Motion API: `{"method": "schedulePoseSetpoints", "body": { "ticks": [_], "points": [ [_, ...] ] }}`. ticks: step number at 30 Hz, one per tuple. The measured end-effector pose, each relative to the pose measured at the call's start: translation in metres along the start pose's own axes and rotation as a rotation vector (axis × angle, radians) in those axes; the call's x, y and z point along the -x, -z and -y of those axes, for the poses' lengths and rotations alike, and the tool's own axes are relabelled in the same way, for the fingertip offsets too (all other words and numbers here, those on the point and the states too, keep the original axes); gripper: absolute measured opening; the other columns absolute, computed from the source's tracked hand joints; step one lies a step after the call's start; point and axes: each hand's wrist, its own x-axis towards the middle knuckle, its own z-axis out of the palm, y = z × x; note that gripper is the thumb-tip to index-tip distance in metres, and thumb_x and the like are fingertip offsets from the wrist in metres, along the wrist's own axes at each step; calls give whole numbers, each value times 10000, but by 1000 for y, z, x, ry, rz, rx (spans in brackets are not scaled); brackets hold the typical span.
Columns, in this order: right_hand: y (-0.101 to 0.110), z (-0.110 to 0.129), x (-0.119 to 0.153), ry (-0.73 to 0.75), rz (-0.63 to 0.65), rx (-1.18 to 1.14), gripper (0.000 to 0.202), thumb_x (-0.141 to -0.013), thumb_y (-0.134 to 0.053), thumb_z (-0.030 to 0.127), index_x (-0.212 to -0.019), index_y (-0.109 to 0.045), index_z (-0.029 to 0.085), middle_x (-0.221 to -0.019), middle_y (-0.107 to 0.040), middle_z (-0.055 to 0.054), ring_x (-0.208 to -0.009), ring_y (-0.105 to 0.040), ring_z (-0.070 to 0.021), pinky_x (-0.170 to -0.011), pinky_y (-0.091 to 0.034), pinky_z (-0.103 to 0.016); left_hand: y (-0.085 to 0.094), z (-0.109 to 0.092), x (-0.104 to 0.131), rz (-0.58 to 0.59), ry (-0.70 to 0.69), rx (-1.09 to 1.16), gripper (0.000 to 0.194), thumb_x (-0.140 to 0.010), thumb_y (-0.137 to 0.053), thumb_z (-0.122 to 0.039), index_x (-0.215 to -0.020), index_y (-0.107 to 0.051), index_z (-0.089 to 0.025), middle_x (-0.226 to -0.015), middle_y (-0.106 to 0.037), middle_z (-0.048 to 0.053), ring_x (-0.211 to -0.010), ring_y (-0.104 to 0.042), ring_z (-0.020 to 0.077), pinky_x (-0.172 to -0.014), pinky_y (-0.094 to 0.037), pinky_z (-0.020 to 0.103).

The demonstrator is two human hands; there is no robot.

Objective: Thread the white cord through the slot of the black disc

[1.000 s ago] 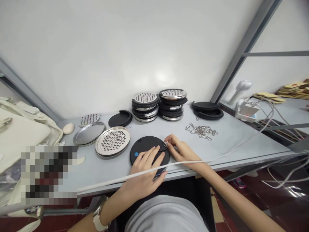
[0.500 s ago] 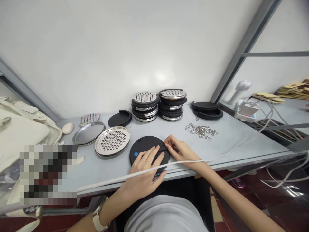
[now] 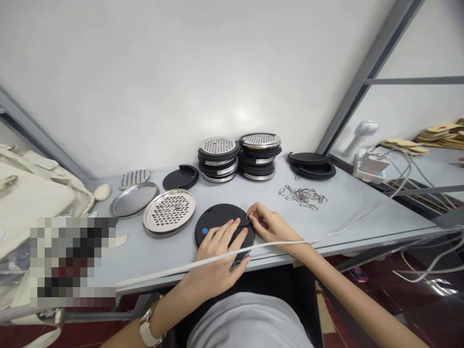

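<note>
Black disc (image 3: 222, 214) (blue label (image 3: 205, 231), perhaps)

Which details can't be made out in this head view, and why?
Head view:
Black disc: near part covered by the left hand.
Held clip: mostly hidden by the right hand.
Loose clips: too small and tangled to count.
Pixelated patch: hides whatever lies behind.
Yellow pieces: cut off by the right edge.

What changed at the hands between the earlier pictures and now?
Only a slight change: the small metal piece pinched by the right hand at the disc's edge shows less of its loop than at first. Nothing was visibly let go. The left hand still lies on the black disc; the loose clips stayed put.
</note>
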Motion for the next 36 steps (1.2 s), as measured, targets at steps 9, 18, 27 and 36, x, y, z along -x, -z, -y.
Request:
{"method": "schedulePoseSetpoints", "body": {
  "ticks": [9, 18, 27, 36],
  "points": [
    [-1, 0, 0, -15, -12, 17, 108, -907, -403, 257, -966, -472, 199, -602, -451, 65, -508, -416, -97, -519, -340, -215, 0, 0, 0, 11, 5, -11, 464, -942, -451, -365, -1359, -449, -160, -1456, -370, 121, -1307, -375, 267, -1012, -361, 417],
    [-2, -2, 0, -11, -24, 0, 74, -877, -435, 226, -945, -453, 203, -589, -407, 78, -515, -402, -90, -525, -335, -206, 0, 0, 0, -12, -12, -16, 472, -931, -474, -366, -1352, -457, -154, -1441, -390, 131, -1288, -400, 275, -995, -384, 417],
    [-2, -3, 0, -10, -11, 10, 97, -873, -426, 222, -967, -448, 208, -603, -442, 71, -517, -419, -94, -528, -346, -210, 0, 0, 1, 5, 0, -23, 467, -941, -454, -375, -1356, -453, -160, -1455, -371, 120, -1307, -375, 262, -1015, -364, 414],
    [-2, 0, 1, -9, -4, -5, 120, -853, -430, 198, -972, -438, 207, -591, -448, 76, -506, -415, -91, -518, -337, -203, -2, 0, 0, -5, -9, -25, 473, -937, -459, -371, -1357, -449, -152, -1450, -378, 126, -1295, -387, 269, -1005, -370, 424]
  ]
}}
